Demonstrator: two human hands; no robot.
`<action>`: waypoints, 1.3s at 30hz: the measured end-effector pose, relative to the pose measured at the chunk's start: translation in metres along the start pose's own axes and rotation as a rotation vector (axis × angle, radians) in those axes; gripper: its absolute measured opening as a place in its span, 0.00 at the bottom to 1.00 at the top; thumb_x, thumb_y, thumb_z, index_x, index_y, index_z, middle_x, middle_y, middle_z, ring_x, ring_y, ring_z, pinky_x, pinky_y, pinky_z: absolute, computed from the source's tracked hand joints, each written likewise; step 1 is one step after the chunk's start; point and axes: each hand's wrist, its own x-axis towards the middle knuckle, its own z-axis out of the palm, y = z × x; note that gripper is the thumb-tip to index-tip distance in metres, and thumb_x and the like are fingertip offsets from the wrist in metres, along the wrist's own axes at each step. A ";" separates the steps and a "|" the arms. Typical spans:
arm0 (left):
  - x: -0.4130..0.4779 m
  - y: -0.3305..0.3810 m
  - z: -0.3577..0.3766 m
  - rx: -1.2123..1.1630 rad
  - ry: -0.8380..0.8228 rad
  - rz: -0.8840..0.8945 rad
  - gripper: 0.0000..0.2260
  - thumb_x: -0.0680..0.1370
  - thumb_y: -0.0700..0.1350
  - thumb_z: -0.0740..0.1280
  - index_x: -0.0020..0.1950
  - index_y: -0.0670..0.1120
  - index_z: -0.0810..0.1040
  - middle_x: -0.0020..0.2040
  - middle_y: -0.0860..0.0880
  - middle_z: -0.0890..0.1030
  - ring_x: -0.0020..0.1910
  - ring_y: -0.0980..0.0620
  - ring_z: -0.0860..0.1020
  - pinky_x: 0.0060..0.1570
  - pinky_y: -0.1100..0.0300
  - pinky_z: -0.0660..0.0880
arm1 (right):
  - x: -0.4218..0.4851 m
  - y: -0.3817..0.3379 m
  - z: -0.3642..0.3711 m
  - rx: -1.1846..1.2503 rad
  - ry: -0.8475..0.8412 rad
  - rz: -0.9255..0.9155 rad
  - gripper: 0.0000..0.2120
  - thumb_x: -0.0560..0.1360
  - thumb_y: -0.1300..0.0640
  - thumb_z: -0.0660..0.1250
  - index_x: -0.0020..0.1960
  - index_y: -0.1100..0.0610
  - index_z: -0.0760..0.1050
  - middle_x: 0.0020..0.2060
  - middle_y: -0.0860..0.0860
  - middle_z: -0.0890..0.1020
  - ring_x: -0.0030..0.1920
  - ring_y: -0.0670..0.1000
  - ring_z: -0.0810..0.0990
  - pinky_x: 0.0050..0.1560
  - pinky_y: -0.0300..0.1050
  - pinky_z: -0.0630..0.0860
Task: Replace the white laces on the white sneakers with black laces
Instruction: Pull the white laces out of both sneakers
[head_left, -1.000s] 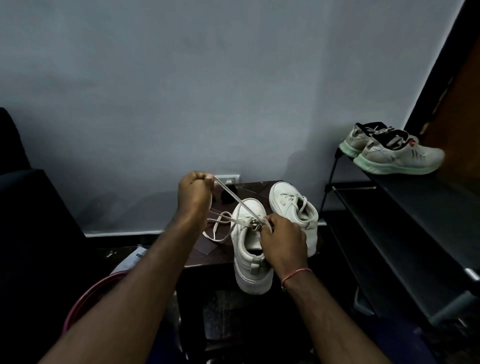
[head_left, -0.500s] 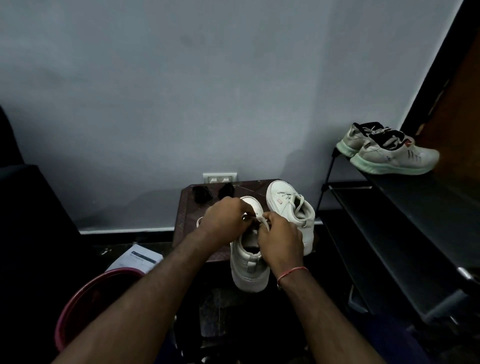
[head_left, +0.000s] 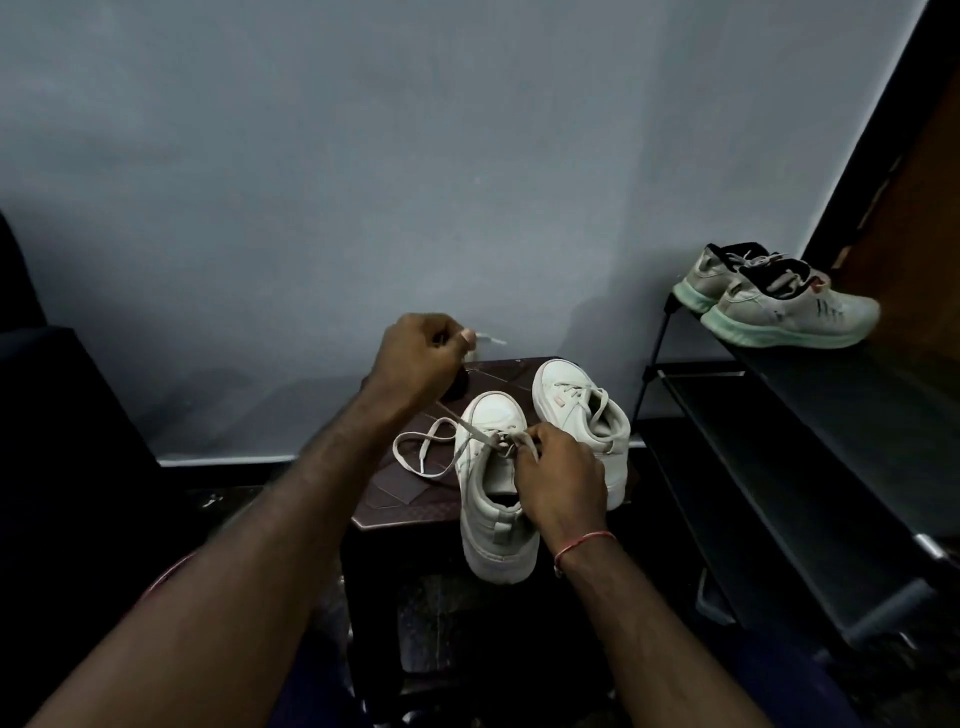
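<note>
Positions first: where is the pair?

Both are on the small dark worktop (head_left: 395, 499) against the grey wall (head_left: 467, 156). The near white sneaker (head_left: 493, 415) points its toe at the wall, and its heel hangs over the front edge. The second white sneaker (head_left: 566, 384) stands just beside it on the right, laced in white.

And the lace on the near one?

The white lace (head_left: 415, 452) is partly out. A loose loop lies on the worktop to the shoe's left, and one strand rises from the eyelets up to the left hand.

How is that hand set?

The left hand (head_left: 415, 358) is raised above the worktop's back edge with its fingers curled. Its grip pinches the lace near the end, and the tip pokes out to the right.

The other one?

The right hand (head_left: 561, 483) sits over the near sneaker's opening, its grip pinching the lace at the eyelets. A red thread (head_left: 584, 540) circles that wrist.

Any black laces?

A dark lump (head_left: 460, 388) sits on the worktop just under the left hand, but it is too dim to tell what it is.

What else is around?

A black shoe rack (head_left: 805, 415) stands to the right. On its top shelf are grey trainers (head_left: 789, 312) with pale green soles.
</note>
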 end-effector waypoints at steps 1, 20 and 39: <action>0.005 0.004 0.000 -0.003 -0.003 0.022 0.07 0.78 0.44 0.68 0.51 0.44 0.82 0.36 0.47 0.80 0.32 0.55 0.76 0.35 0.62 0.69 | 0.000 0.000 0.000 -0.007 0.001 -0.001 0.09 0.76 0.52 0.62 0.51 0.52 0.78 0.45 0.54 0.84 0.51 0.60 0.79 0.48 0.50 0.75; -0.080 -0.028 0.047 0.339 -0.060 -0.117 0.09 0.72 0.52 0.69 0.37 0.47 0.79 0.34 0.52 0.79 0.35 0.53 0.74 0.36 0.60 0.67 | 0.005 0.006 0.002 0.012 -0.007 -0.073 0.09 0.76 0.51 0.63 0.50 0.54 0.78 0.44 0.54 0.84 0.49 0.59 0.80 0.49 0.51 0.75; -0.093 -0.036 0.057 -0.046 0.077 -0.189 0.10 0.69 0.51 0.68 0.48 0.52 0.79 0.36 0.53 0.81 0.35 0.58 0.79 0.39 0.55 0.78 | 0.011 -0.009 -0.008 -0.168 -0.114 -0.458 0.11 0.70 0.55 0.67 0.52 0.52 0.74 0.64 0.50 0.69 0.62 0.54 0.72 0.55 0.49 0.74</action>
